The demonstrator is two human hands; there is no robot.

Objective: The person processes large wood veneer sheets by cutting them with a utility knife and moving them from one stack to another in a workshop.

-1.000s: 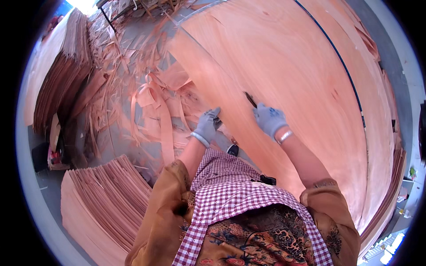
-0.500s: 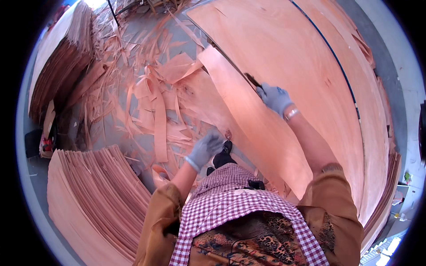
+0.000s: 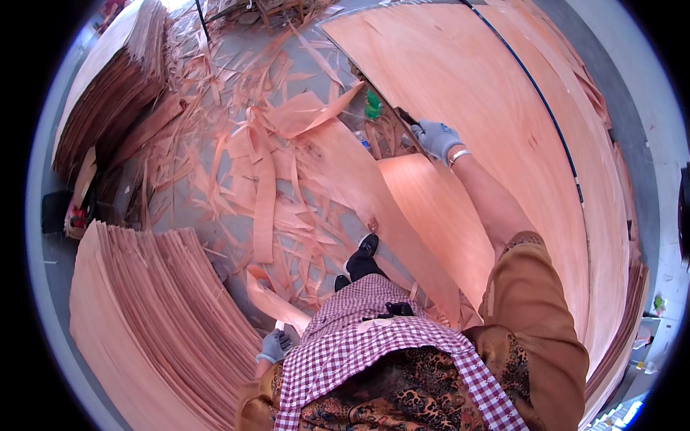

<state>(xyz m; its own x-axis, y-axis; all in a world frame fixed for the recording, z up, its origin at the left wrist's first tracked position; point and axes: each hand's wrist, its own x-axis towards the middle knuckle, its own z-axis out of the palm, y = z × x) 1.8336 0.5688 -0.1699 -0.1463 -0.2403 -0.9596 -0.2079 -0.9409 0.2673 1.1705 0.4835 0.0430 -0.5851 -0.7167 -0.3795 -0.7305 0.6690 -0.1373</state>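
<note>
Evidently, right hand [image 3: 437, 139] clamped on slim dark tool [image 3: 406, 115] — smooth grained sheet [image 3: 496, 108] alongside — left hand [image 3: 274, 346], grip unclear

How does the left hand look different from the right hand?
The right hand reaches out to the edge of the big pinkish sheet, while the left hand is down low, between the checked apron and a stack of sheets. The right hand grips a dark tool; no such tool shows in the left hand. Both wear grayish gloves.
</note>
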